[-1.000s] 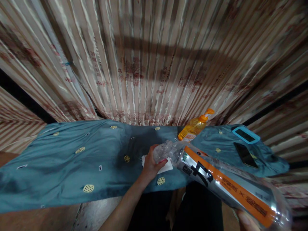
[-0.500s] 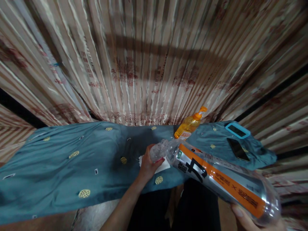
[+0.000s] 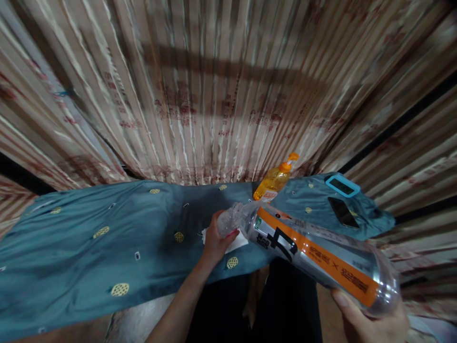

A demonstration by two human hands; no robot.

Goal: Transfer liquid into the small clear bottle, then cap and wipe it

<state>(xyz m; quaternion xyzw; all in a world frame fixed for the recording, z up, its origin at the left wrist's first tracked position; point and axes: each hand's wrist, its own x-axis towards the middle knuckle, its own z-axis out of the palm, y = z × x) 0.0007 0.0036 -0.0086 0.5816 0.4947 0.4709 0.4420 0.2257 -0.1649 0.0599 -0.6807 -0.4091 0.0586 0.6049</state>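
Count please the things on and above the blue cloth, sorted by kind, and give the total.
Bottles: 2, the large clear bottle held by left hand at its neck and right hand at its base, and the orange pump bottle.
Phones: 2, the blue-cased phone and the black phone.
White tissue: 1.
Total: 5.
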